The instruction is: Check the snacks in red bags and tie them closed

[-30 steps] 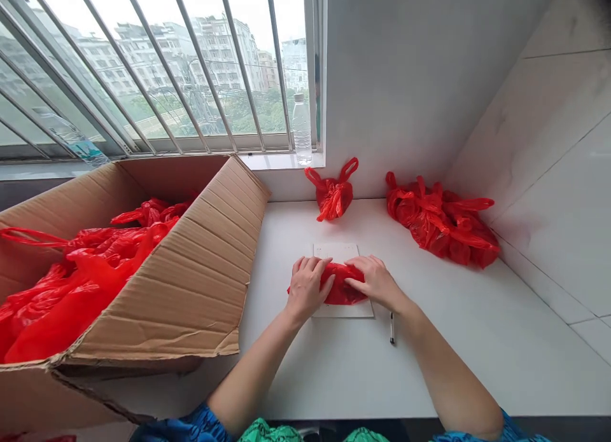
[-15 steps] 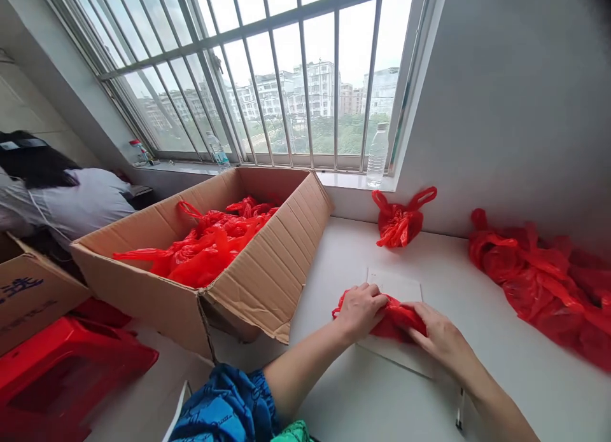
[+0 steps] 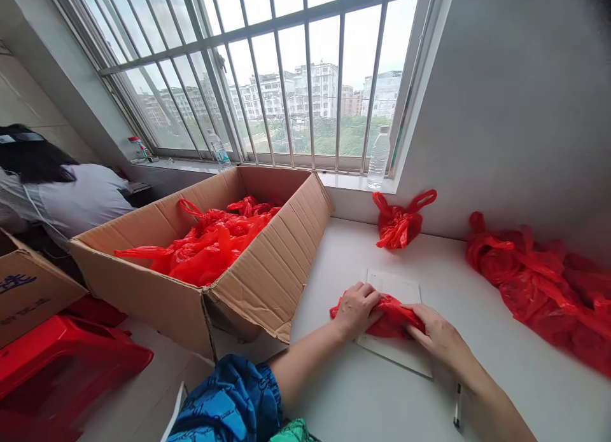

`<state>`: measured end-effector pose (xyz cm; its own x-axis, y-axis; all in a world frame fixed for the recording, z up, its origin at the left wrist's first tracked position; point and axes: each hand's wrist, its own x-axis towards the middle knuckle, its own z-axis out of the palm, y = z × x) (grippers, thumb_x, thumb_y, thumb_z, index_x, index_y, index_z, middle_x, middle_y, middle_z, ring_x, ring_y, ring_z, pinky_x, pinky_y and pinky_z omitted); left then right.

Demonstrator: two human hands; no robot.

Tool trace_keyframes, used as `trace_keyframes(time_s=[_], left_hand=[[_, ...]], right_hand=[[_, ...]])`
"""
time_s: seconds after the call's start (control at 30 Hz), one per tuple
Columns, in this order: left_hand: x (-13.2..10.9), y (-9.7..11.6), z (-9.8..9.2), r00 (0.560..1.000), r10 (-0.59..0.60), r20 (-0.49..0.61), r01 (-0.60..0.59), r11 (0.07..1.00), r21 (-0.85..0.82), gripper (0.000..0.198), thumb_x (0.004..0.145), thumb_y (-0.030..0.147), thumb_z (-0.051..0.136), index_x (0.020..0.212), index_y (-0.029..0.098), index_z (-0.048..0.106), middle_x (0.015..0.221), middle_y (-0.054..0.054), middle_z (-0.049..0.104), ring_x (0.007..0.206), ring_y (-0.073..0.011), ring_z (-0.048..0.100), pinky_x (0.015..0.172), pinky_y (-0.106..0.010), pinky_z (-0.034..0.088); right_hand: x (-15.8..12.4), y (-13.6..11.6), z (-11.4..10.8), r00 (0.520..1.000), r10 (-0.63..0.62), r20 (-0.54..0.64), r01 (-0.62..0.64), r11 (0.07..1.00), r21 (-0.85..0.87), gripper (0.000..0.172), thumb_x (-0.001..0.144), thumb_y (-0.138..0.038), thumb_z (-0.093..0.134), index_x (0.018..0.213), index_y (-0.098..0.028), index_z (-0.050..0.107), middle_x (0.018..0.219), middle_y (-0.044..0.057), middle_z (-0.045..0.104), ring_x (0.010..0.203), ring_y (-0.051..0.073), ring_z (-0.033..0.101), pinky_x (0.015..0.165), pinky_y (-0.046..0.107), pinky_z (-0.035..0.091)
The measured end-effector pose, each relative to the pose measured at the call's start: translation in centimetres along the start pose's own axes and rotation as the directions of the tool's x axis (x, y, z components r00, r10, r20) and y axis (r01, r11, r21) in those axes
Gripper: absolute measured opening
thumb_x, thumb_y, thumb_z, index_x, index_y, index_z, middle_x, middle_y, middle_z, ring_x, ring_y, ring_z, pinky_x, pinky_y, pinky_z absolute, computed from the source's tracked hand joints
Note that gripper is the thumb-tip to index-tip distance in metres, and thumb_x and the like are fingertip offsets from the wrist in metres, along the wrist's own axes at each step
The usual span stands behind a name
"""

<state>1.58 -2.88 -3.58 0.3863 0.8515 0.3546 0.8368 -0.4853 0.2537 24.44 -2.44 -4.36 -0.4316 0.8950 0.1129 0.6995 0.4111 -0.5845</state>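
Lying between left hand (image 3: 356,308), right hand (image 3: 440,338): bag (image 3: 392,317)

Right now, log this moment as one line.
left hand: clutches red bag | right hand: on its other end | bag: on white card, table | nearby: pen, open cardboard box of red bags

Brown ribbed cardboard box (image 3: 267,270), holding red bags (image 3: 210,245). Right of the box: white desk (image 3: 372,397), white card (image 3: 401,356), red crumpled bag (image 3: 394,320), red knotted bag (image 3: 398,224), red heap (image 3: 548,283). Below the box: blue patterned sleeve (image 3: 229,404). To its lower left: red stool (image 3: 62,366).
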Motion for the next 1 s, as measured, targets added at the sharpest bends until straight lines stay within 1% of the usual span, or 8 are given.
trace_keyframes(time_s=[0.1, 0.2, 0.33, 0.5, 0.7, 0.87, 0.93, 1.0], left_hand=[[0.0, -0.1, -0.7, 0.999, 0.040, -0.008, -0.041, 0.996, -0.083, 0.036, 0.088, 0.030, 0.062, 0.123, 0.024, 0.061, 0.120, -0.007, 0.063, 0.107, -0.0239, 0.057, 0.093, -0.038, 0.048], [0.2, -0.4, -1.1, 0.998, 0.070, 0.003, -0.069, 0.985, -0.161, 0.051, 0.086, 0.037, 0.067, 0.134, 0.029, 0.054, 0.134, -0.006, 0.057, 0.117, -0.0261, 0.054, 0.100, -0.042, 0.045], [1.1, -1.1, -0.8, 0.996, 0.084, 0.035, -0.076, 0.981, -0.178, 0.045, 0.088, 0.039, 0.066, 0.131, 0.032, 0.055, 0.133, -0.003, 0.058, 0.119, -0.0257, 0.053, 0.102, -0.043, 0.042], [2.2, -1.9, -0.2, 0.994, 0.098, 0.054, -0.089, 0.984, -0.154, 0.041, 0.091, 0.042, 0.063, 0.130, 0.032, 0.056, 0.133, -0.003, 0.059, 0.120, -0.0261, 0.053, 0.100, -0.044, 0.043], [2.5, -2.2, 0.0, 0.993, 0.112, 0.045, -0.104, 0.983, -0.149, 0.041, 0.091, 0.040, 0.064, 0.131, 0.032, 0.056, 0.134, -0.003, 0.059, 0.120, -0.0253, 0.053, 0.100, -0.044, 0.043], [2.1, -2.1, -0.1, 0.991, 0.133, 0.010, -0.129, 0.977, -0.172, 0.040, 0.094, 0.042, 0.060, 0.131, 0.031, 0.054, 0.136, -0.004, 0.057, 0.122, -0.0253, 0.052, 0.103, -0.044, 0.043], [1.9, -2.1, -0.2, 0.990, 0.140, -0.030, -0.143, 0.972, -0.185, 0.045, 0.093, 0.046, 0.060, 0.135, 0.030, 0.052, 0.142, -0.007, 0.052, 0.126, -0.0263, 0.050, 0.105, -0.045, 0.043], [1.8, -2.0, -0.4, 0.987, 0.135, -0.090, -0.150, 0.971, -0.185, 0.057, 0.091, 0.050, 0.062, 0.141, 0.027, 0.046, 0.149, -0.011, 0.045, 0.131, -0.0284, 0.047, 0.108, -0.047, 0.042]], right_hand=[[0.3, -0.4, -0.1, 1.000, -0.002, -0.023, 0.002, 1.000, -0.006, 0.037, 0.090, -0.036, 0.053, 0.123, -0.022, 0.061, 0.127, 0.010, 0.065, 0.115, 0.029, 0.059, 0.096, 0.043, 0.048], [0.7, -0.9, -0.3, 1.000, 0.000, -0.031, -0.001, 1.000, -0.027, 0.042, 0.086, -0.031, 0.059, 0.127, -0.021, 0.059, 0.130, 0.009, 0.064, 0.119, 0.029, 0.057, 0.100, 0.043, 0.046], [1.2, -1.5, -0.9, 0.998, 0.026, -0.051, -0.029, 0.998, -0.049, 0.041, 0.085, -0.024, 0.061, 0.126, -0.023, 0.060, 0.125, 0.007, 0.066, 0.115, 0.026, 0.058, 0.098, 0.039, 0.047], [1.3, -2.0, -1.2, 0.994, 0.047, -0.099, -0.055, 0.996, -0.077, 0.036, 0.086, -0.024, 0.063, 0.122, -0.024, 0.062, 0.123, 0.006, 0.066, 0.113, 0.025, 0.058, 0.095, 0.038, 0.048], [1.3, -2.0, -1.1, 0.993, 0.040, -0.108, -0.051, 0.994, -0.101, 0.037, 0.087, -0.020, 0.062, 0.124, -0.024, 0.061, 0.122, 0.006, 0.065, 0.111, 0.024, 0.057, 0.096, 0.038, 0.047], [1.4, -2.1, -1.1, 0.993, 0.031, -0.118, -0.045, 0.991, -0.124, 0.041, 0.089, -0.023, 0.062, 0.130, -0.026, 0.058, 0.119, 0.006, 0.063, 0.108, 0.024, 0.058, 0.092, 0.038, 0.048], [1.3, -2.1, -1.2, 0.990, 0.035, -0.134, -0.051, 0.992, -0.119, 0.047, 0.088, -0.024, 0.063, 0.134, -0.025, 0.055, 0.122, 0.007, 0.062, 0.111, 0.025, 0.058, 0.094, 0.038, 0.048], [1.1, -2.0, -1.4, 0.987, 0.054, -0.148, -0.071, 0.991, -0.110, 0.055, 0.086, -0.029, 0.067, 0.138, -0.024, 0.052, 0.127, 0.009, 0.060, 0.114, 0.027, 0.057, 0.097, 0.040, 0.047]])
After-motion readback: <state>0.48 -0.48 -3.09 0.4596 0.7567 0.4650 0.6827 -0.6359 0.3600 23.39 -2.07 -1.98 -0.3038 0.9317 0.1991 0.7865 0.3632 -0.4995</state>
